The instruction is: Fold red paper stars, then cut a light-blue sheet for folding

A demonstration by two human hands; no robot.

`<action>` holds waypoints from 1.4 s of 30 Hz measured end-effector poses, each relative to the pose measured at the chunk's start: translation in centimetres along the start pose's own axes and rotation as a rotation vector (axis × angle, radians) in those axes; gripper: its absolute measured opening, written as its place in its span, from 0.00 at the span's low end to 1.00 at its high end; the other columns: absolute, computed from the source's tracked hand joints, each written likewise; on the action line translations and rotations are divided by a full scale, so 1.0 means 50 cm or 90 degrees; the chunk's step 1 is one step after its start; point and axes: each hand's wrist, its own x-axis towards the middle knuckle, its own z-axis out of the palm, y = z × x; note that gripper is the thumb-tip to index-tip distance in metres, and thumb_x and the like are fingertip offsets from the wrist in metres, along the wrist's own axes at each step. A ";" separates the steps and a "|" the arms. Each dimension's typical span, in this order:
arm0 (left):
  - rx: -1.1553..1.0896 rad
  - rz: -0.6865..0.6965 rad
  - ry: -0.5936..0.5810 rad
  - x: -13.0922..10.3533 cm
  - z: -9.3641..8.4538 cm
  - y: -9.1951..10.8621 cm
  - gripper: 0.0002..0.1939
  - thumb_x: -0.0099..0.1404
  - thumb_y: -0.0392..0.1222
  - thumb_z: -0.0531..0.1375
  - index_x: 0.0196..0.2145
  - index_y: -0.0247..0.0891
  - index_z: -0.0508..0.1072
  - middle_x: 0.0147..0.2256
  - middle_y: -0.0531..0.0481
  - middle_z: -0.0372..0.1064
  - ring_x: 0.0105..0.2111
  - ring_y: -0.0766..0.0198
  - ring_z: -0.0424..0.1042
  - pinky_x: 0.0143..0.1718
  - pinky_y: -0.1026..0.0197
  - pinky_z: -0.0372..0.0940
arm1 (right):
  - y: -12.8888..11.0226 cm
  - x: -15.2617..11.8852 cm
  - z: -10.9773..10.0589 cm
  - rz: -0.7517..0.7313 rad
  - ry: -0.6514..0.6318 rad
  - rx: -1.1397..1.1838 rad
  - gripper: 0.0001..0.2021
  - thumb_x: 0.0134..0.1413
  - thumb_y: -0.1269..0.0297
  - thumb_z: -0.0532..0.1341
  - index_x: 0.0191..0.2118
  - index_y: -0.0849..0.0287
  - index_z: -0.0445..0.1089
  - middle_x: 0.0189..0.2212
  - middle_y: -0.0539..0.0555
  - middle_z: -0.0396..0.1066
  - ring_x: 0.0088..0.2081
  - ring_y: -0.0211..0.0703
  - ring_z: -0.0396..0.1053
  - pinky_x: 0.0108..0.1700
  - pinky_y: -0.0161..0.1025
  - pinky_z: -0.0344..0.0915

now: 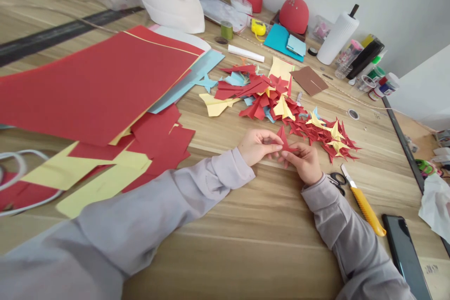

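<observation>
Clock read from the red folded paper piece, which is up between both hands, over the bench, one point sticking up toward 12. Left hand at 9 o'clock, thumb and fingers pinching the piece's left side; right hand at 4, thumb and fingers pinching its right side, other fingers partly hidden. Pile of folded paper pieces, red mostly, some yellow and blue, runs from 11 round to 3, just beyond the hands. Black-handled scissors at 4, near right sleeve; yellow utility knife just beside them, blade toward the pile; black phone farther out, between 4 and 5. Big red sheet at 9 to 10, lying over blue and yellow paper; yellow paper strips and red cut pieces at 8 to 9. Brown card at 1, past the pile. Yellow tape measure between 11 and 12, teal sheet at 12, white bottle at 1, near the wall.
</observation>
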 end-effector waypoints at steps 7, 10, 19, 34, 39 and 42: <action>0.001 0.024 0.004 -0.006 0.006 0.005 0.07 0.47 0.36 0.66 0.25 0.32 0.74 0.19 0.51 0.71 0.19 0.68 0.69 0.20 0.67 0.65 | -0.002 -0.002 0.001 0.013 0.022 -0.018 0.14 0.40 0.53 0.69 0.25 0.59 0.71 0.20 0.52 0.75 0.17 0.37 0.68 0.20 0.36 0.66; 0.020 0.045 0.010 -0.008 0.009 0.006 0.06 0.47 0.36 0.66 0.25 0.33 0.74 0.19 0.52 0.70 0.19 0.69 0.69 0.21 0.67 0.65 | -0.002 -0.002 0.001 0.008 0.018 -0.019 0.15 0.42 0.52 0.68 0.24 0.59 0.70 0.20 0.52 0.74 0.18 0.37 0.68 0.21 0.35 0.66; 0.033 0.039 0.011 -0.008 0.008 0.011 0.06 0.46 0.37 0.66 0.24 0.33 0.74 0.18 0.53 0.69 0.18 0.70 0.67 0.20 0.66 0.65 | -0.003 0.000 0.000 0.050 -0.021 0.011 0.18 0.46 0.47 0.64 0.25 0.60 0.69 0.20 0.52 0.74 0.16 0.36 0.67 0.20 0.34 0.64; 0.044 0.063 0.072 -0.007 0.011 0.009 0.12 0.42 0.39 0.68 0.27 0.34 0.73 0.24 0.53 0.71 0.20 0.69 0.67 0.22 0.65 0.66 | -0.003 0.001 0.005 0.003 0.058 -0.023 0.19 0.44 0.46 0.65 0.23 0.58 0.66 0.18 0.51 0.73 0.17 0.36 0.66 0.20 0.34 0.64; 0.034 0.040 0.071 -0.005 0.011 0.007 0.14 0.40 0.37 0.69 0.26 0.34 0.71 0.23 0.54 0.70 0.19 0.70 0.67 0.22 0.65 0.67 | -0.001 0.001 0.003 0.007 0.052 -0.014 0.18 0.46 0.47 0.64 0.23 0.58 0.68 0.18 0.51 0.73 0.17 0.37 0.66 0.20 0.35 0.64; 0.037 0.036 0.071 -0.005 0.010 0.007 0.13 0.41 0.36 0.69 0.26 0.34 0.71 0.22 0.54 0.70 0.17 0.72 0.65 0.20 0.66 0.64 | 0.004 0.000 -0.002 0.018 0.041 -0.003 0.19 0.51 0.47 0.61 0.24 0.59 0.69 0.19 0.52 0.73 0.17 0.37 0.67 0.21 0.35 0.63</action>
